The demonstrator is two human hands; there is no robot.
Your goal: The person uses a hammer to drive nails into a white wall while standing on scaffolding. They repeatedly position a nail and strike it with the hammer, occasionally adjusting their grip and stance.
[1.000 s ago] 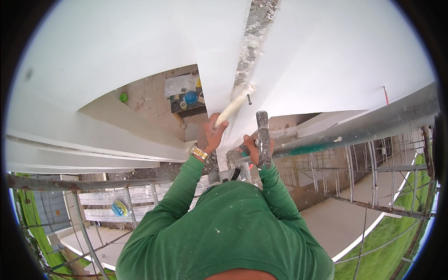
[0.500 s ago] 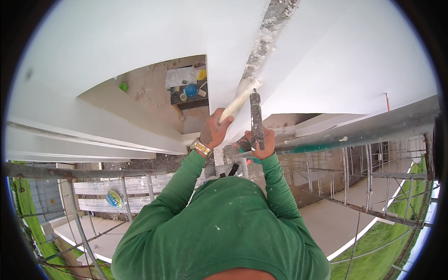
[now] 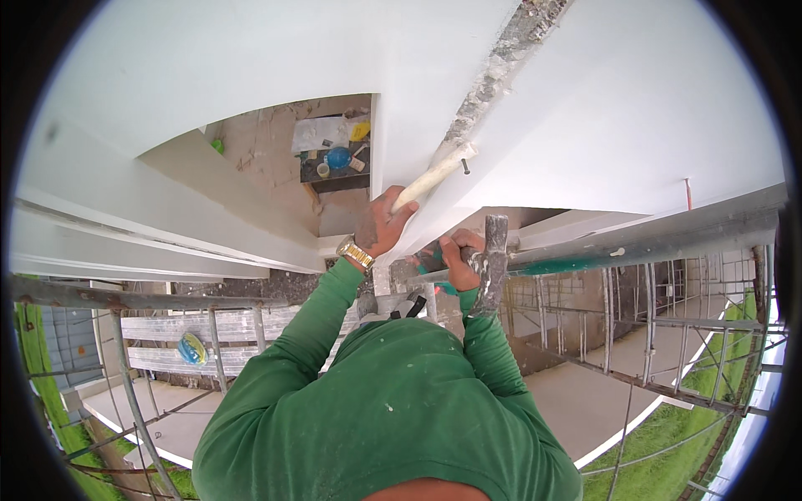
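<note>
My left hand [image 3: 384,224], with a metal watch at the wrist, is closed around the lower part of a cream-coloured pipe [image 3: 434,177]. The pipe slants along a rough chased groove [image 3: 484,93] in the white wall. Beside the pipe's upper end, a dark nail [image 3: 466,166] sticks out from the wall. To the right and nearer my body, my right hand [image 3: 459,255] grips a hammer. Its worn grey head [image 3: 493,265] is drawn back from the nail, in front of my right forearm. Most of the hammer's handle is hidden.
A scaffold rail [image 3: 652,234] crosses at the right, another rail [image 3: 167,302] at the left. Through the wall opening, a low table [image 3: 342,179] bears a blue round thing and a cup. Planks [image 3: 242,326] carry a blue-and-yellow round item. Grass shows far below.
The hammer has swung back from beside the pipe's upper end, toward my body and to the right, uncovering the nail. My left hand keeps its hold on the pipe.
</note>
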